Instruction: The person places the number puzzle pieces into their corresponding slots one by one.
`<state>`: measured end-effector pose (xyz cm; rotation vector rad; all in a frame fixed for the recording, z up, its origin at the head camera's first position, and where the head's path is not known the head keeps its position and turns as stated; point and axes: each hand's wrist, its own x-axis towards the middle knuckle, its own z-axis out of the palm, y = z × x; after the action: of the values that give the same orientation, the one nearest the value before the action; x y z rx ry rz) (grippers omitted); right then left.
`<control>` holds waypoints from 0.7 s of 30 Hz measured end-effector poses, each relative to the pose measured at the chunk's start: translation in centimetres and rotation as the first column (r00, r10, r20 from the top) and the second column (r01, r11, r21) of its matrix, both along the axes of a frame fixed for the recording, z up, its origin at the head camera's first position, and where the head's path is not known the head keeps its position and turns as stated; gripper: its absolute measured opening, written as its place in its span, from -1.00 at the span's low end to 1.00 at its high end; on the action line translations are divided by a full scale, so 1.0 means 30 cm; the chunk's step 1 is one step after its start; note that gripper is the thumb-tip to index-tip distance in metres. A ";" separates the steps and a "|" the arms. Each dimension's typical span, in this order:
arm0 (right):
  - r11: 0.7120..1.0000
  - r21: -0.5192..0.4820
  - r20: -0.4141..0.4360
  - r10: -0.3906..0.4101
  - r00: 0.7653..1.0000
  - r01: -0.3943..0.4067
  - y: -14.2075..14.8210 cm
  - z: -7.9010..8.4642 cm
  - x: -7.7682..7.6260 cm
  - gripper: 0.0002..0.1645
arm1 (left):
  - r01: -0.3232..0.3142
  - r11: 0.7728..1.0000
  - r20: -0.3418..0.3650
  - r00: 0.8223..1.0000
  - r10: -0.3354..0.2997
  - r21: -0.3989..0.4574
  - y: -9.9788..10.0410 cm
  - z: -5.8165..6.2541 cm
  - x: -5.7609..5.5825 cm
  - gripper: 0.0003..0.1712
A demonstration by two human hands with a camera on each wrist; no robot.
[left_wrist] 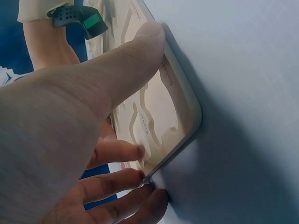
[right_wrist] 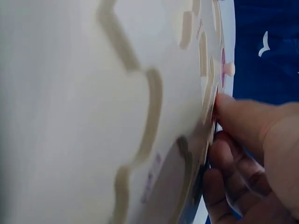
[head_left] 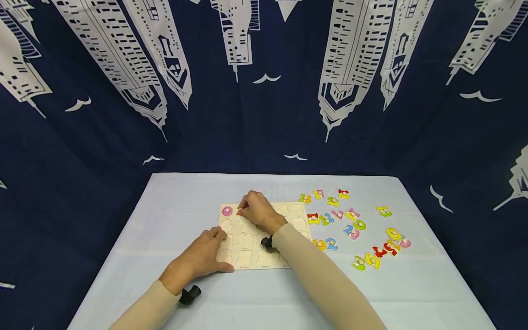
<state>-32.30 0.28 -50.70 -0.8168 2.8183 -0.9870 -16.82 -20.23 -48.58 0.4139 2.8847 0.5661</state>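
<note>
A pale wooden number puzzle board (head_left: 235, 247) with cut-out slots lies on the table. In its far left corner sits a pink round zero piece (head_left: 227, 211), whose knob (right_wrist: 229, 69) shows in the right wrist view. Beside it my right hand (head_left: 259, 211) pinches a small red puzzle piece (head_left: 239, 212) over the far row; the fingers hide most of it. My left hand (head_left: 202, 252) rests at the board's left side. Its thumb (left_wrist: 145, 49) lies on the near edge and its fingertips touch the left edge, spread rather than curled.
Loose coloured number pieces (head_left: 359, 224) are scattered right of the board, some close to its edge. More number pieces (head_left: 372, 261) lie nearer the front right. The white table (head_left: 173, 192) ends at a dark blue curtain (head_left: 247, 123) with printed buildings.
</note>
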 end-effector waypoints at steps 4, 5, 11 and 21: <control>0.999 0.026 0.033 0.023 0.999 -0.024 0.027 0.019 0.011 -0.82 | -0.001 1.000 0.006 1.000 0.001 -0.002 0.004 0.005 0.000 0.15; 0.999 0.029 0.050 0.029 0.998 -0.030 0.036 0.024 0.015 -0.75 | -0.002 1.000 0.006 1.000 0.002 -0.005 0.004 0.005 -0.001 0.15; 0.994 0.074 0.039 0.073 0.997 -0.076 0.093 0.043 0.040 -0.48 | -0.007 1.000 0.005 1.000 0.007 -0.020 0.001 0.006 -0.001 0.15; 0.994 0.051 -0.033 0.095 0.995 -0.093 0.255 0.096 0.101 -0.53 | -0.019 1.000 0.010 1.000 0.019 -0.020 0.007 0.004 0.005 0.16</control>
<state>-29.29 7.93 -47.83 -0.9609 2.7916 -0.8949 -16.69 -20.01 -48.46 0.3800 2.8850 0.5409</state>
